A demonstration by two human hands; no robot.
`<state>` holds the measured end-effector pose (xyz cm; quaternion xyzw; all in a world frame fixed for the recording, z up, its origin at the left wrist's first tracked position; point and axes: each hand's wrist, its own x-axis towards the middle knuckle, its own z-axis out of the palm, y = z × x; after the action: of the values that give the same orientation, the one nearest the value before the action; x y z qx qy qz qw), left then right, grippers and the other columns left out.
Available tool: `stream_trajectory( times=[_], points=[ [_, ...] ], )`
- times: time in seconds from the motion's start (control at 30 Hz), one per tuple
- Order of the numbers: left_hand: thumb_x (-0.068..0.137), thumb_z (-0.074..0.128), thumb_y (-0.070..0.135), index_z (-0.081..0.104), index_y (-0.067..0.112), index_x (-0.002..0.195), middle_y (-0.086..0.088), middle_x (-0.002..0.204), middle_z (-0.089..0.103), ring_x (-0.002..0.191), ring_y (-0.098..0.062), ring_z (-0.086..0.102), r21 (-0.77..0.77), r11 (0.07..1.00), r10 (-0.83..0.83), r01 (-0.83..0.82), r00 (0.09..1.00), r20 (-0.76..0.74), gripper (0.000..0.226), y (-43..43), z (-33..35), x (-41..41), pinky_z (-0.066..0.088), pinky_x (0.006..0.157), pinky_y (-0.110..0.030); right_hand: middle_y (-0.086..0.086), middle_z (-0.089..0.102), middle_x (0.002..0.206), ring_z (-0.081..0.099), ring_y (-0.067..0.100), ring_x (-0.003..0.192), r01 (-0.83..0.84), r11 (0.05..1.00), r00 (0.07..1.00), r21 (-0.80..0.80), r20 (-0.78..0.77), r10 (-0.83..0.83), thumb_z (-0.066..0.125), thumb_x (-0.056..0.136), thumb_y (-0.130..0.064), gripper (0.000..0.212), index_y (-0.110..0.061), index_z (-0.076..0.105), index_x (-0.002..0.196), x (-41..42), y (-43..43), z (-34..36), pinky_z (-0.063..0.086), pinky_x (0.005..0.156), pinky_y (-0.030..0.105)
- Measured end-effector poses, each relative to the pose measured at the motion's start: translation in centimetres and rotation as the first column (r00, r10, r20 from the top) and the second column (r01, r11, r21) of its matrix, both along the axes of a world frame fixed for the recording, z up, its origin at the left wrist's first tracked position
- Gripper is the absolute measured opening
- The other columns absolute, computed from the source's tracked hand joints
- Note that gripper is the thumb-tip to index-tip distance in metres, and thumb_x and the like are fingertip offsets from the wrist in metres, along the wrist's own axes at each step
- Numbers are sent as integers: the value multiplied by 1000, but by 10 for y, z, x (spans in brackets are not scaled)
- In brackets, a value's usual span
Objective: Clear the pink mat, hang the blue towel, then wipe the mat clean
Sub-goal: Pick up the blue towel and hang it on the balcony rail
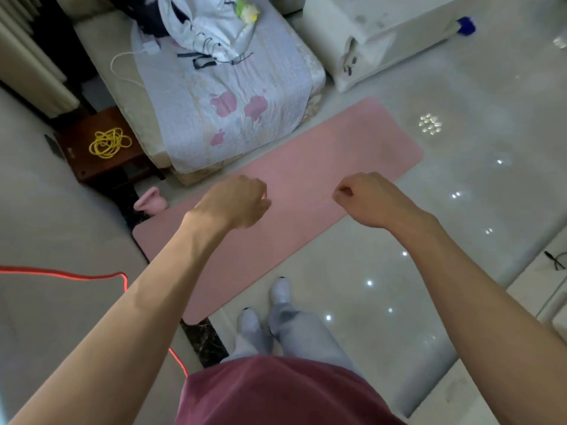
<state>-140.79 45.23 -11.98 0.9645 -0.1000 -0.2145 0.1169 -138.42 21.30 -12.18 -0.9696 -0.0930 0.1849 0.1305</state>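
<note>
Seen from above, standing on the glossy pale floor (445, 216), feet (280, 292) in light socks just beside the near long edge of the pink mat (352, 142). Mat lying flat on the floor, running diagonally from lower left to upper right, its far long edge close along the foot of the bed (233, 87). Nothing seen lying on the visible pink surface.

Both arms stretched forward over the mat. Left hand (236, 200) and right hand (365, 199) well apart, at about the same height in the picture, backs turned up. Fingers of both curled in like loose fists, gripping nothing that can be seen. Not possible to tell whether touching the mat or held above it.

On the bed, a lilac quilt with pink apple prints, a heap of light clothes (199, 26) and a white charger cable (122, 69). Left of the bed, a brown stool (129, 161) carrying a tangled yellow cord (109, 142). Near the left corner of the mat, a small pink object (150, 202), too unclear to name. At far left on the floor, a red cord (92, 276). At top right, a blue fuzzy thing (466, 26) beside white furniture; cannot tell whether a towel.
</note>
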Motion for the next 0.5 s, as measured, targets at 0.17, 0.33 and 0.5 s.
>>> stream_trajectory(
  times=[0.17,0.33,0.5],
  points=[
    [99,41,35,64,14,111,-9,109,67,96,-29,63,-24,993,-114,114,993,16,32,-61,13,2,53,84,-41,9,70,94,64,30,86,98,995,995,14,3,-98,47,94,-29,29,-10,70,94,-28,-51,14,54,80,42],
    [100,41,34,64,14,110,-7,107,66,94,-27,62,18,987,-161,160,985,56,33,-126,34,9,53,83,-41,8,70,97,63,28,89,162,985,986,53,42,-164,47,95,-27,28,-10,70,99,-34,-110,28,54,81,40],
    [101,41,34,63,11,112,-11,111,65,100,-28,61,114,976,-196,184,975,108,34,-205,54,26,51,87,-41,6,70,94,64,27,85,164,983,984,82,61,-169,47,95,-26,28,-11,69,97,-25,-188,38,54,78,38]
  ],
)
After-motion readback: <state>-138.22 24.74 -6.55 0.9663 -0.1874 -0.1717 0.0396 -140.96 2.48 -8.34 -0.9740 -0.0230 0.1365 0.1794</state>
